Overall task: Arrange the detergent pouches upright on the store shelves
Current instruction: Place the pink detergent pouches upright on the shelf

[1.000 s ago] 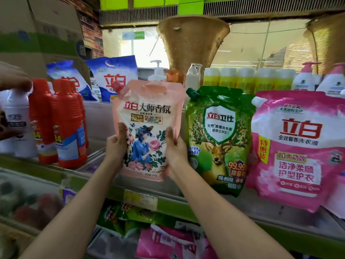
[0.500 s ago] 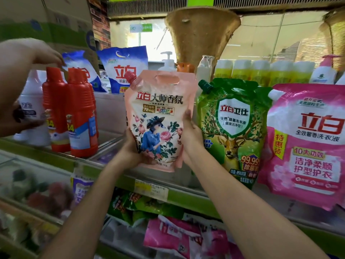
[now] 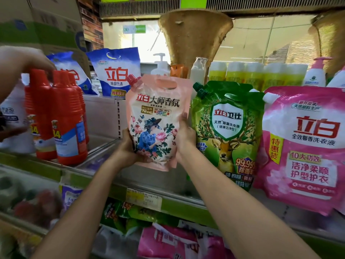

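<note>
My left hand (image 3: 128, 148) and right hand (image 3: 184, 139) grip the lower sides of a peach detergent pouch (image 3: 156, 120), fingers curled round its edges, holding it upright just above the green-edged shelf (image 3: 179, 204). Just to its right stand a green pouch (image 3: 225, 131) and a pink pouch (image 3: 302, 146). To the left are red bottles (image 3: 63, 116), where another person's hand (image 3: 22, 60) touches their caps.

Red bottles (image 3: 61, 118) beside white bottle (image 3: 14, 120)
</note>
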